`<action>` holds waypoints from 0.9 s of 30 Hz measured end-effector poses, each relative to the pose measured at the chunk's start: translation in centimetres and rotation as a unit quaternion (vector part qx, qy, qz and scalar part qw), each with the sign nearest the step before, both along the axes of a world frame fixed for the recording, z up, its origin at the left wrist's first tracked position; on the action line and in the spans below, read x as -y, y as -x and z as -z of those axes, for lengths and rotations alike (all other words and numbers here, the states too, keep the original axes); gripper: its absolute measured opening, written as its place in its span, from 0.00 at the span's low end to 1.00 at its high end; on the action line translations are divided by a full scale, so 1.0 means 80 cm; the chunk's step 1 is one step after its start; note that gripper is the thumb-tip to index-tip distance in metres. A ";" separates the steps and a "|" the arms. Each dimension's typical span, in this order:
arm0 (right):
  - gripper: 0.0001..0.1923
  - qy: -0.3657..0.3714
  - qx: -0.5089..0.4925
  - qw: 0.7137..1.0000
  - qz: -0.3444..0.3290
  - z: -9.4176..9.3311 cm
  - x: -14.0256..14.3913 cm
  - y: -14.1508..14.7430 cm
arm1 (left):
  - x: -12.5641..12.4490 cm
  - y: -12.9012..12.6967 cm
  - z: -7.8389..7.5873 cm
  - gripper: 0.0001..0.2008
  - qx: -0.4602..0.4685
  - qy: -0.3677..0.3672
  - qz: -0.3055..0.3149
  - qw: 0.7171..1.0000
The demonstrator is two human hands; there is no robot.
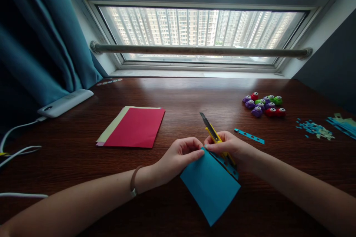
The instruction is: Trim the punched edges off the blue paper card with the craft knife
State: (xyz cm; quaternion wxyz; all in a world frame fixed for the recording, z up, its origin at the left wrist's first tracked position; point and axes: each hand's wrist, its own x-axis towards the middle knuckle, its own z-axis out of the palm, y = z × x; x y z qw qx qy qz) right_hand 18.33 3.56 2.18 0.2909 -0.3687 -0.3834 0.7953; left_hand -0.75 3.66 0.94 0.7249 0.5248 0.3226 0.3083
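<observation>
Both forearms enter from the bottom edge, elbows cut off, and meet over the blue paper (210,189), which lies tilted on the wooden table (69,155) near its front edge. Left hand (179,157) pinches the paper's top corner between thumb and fingertips — a band circles its wrist. Right hand (229,146) is closed around a yellow knife (211,129); its blade sticks out past the knuckles, pointing away, while the handle's lower end is hidden under the palm. A punched blue strip along the paper's right edge is partly covered — hard to make out.
</observation>
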 end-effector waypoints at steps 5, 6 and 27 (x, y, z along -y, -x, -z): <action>0.12 -0.037 0.007 0.999 0.008 0.003 -0.001 -0.001 | -0.001 0.000 0.003 0.17 -0.010 -0.019 -0.017 1.000; 0.12 -0.055 0.015 0.998 0.014 0.003 -0.001 -0.001 | -0.001 0.000 0.004 0.17 -0.005 -0.021 -0.020 1.000; 0.08 -0.285 0.511 0.810 -0.035 -0.060 -0.075 -0.144 | -0.005 -0.004 0.012 0.15 -0.115 -0.119 -0.091 0.982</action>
